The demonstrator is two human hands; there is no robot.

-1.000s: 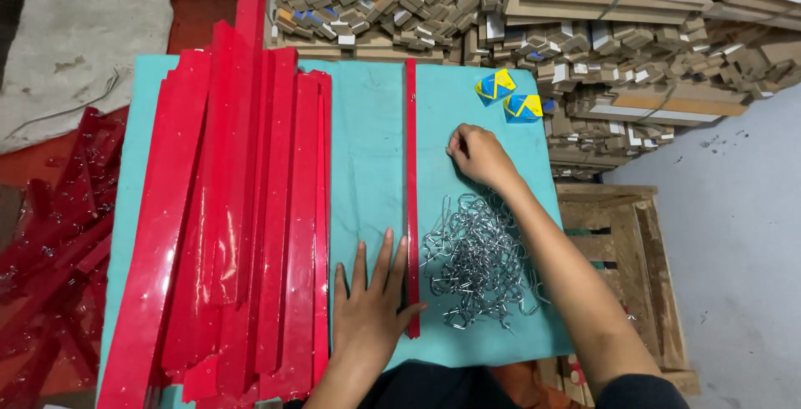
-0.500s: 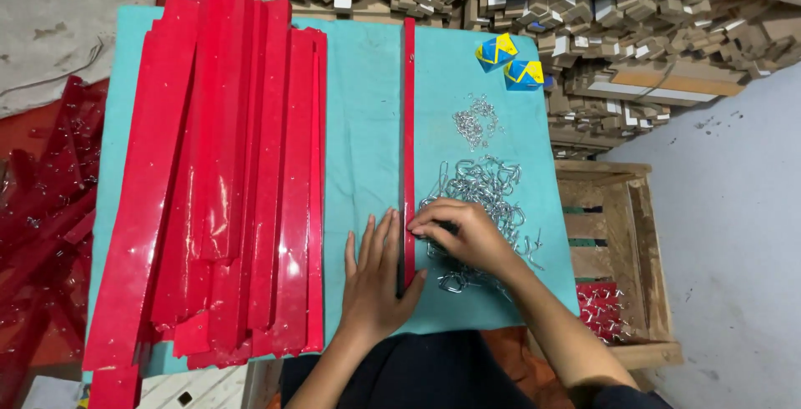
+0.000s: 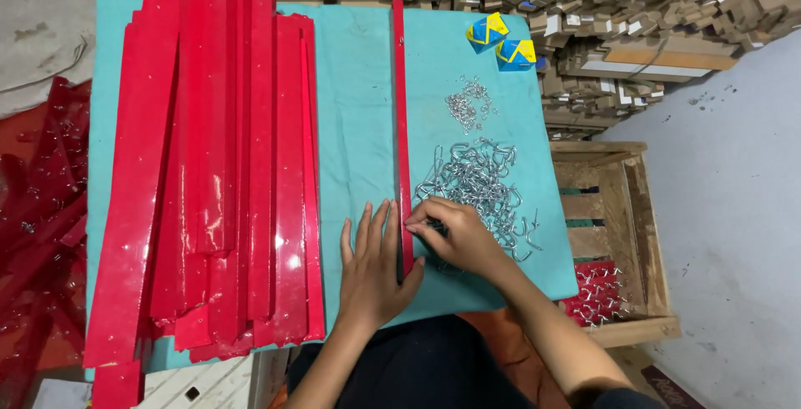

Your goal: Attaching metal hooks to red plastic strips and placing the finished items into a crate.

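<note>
Left hand flat, open, pressing glossy narrow red strip; right hand pinches its edge beside tangled metal hooks, teal cloth table.

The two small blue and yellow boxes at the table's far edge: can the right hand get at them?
Probably yes: the right hand has bare teal cloth ahead, nothing blocking the boxes.
</note>
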